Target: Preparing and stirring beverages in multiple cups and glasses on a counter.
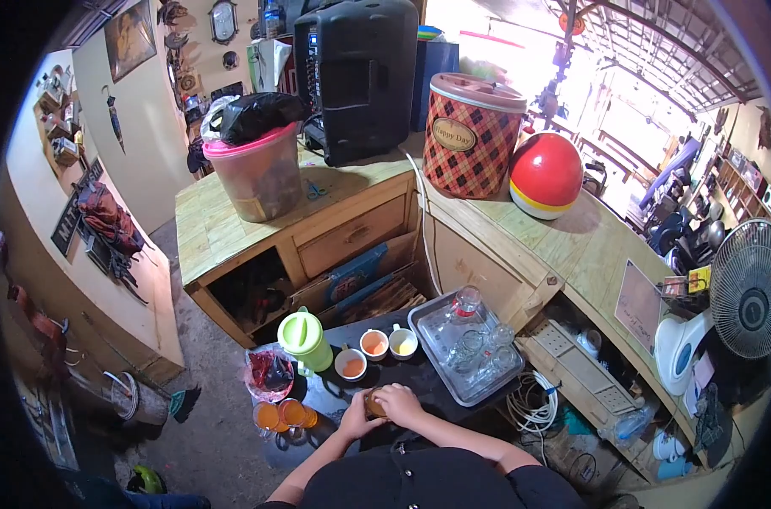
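Note:
On the dark low table, my left hand (355,417) and my right hand (399,404) close around a small brownish round object (375,403), mostly covered by my fingers; its kind is unclear. Beyond them stand three white cups: one with orange contents (350,364), another with orange contents (374,345), and one with pale yellow contents (402,342). A lime green lidded pitcher (306,343) is to their left. Several glasses of orange drink (280,415) stand left of my hands. At the right, a metal tray (470,397) holds several clear glasses (474,350).
A bag-lined container (269,375) stands at the table's left edge. Behind is a wooden counter (233,242) with a pink-rimmed bucket (258,172), a black speaker (363,83), a plaid cooler (471,140) and a red round container (546,172). Coiled white cable (538,407) lies right; a fan (748,292) stands farther right.

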